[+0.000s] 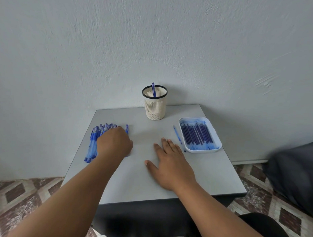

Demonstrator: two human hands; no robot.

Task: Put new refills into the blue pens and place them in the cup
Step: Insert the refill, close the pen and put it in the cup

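A row of blue pens [94, 141] lies at the table's left side. My left hand [115, 142] is over their right end, knuckles up, fingers curled down around the rightmost blue pen [127, 128], whose end sticks out past the hand. My right hand [171, 164] rests flat on the table's middle, fingers spread, holding nothing. A cream slatted cup [155, 109] with a black rim stands at the back edge with one blue pen [153, 90] in it. A white tray [219, 140] at the right holds several dark blue refills [197, 133]. One loose refill [177, 135] lies just left of the tray.
The small grey table [216, 178] stands against a pale wall. A patterned tiled floor [21, 194] surrounds it, and a dark blue-grey cushion or seat [296, 175] lies at the right, beyond the table.
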